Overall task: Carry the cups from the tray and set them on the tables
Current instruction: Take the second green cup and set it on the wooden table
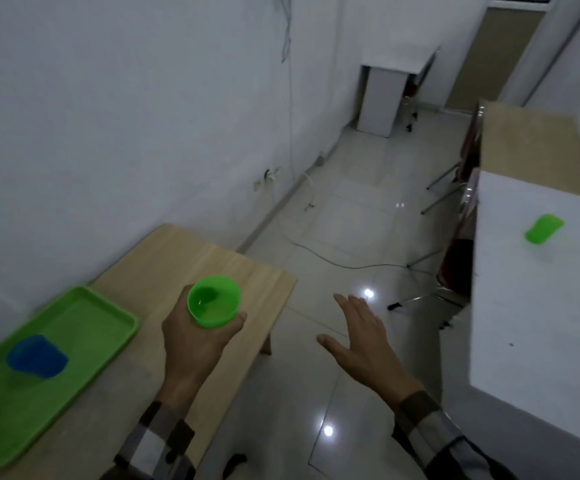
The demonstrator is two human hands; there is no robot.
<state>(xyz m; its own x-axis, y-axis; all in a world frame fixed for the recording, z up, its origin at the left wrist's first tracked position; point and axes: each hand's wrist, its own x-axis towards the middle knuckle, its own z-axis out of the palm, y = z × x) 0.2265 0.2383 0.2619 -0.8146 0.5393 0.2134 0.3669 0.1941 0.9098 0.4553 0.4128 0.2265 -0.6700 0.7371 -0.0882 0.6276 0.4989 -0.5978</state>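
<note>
one green cup (213, 301) gripped in left hand (196, 337) | right hand (361, 337) spread wide, empty | blurred, no writing readable

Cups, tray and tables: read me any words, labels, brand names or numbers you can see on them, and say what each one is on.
None: no readable text on the green cup in the left hand, the blue cup, the tray, the far green cup or either table.

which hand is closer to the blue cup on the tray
Left. The left hand, gripping a green cup, is just to the right of the blue cup on the green tray. The right hand is open and farther right, over the floor.
</note>
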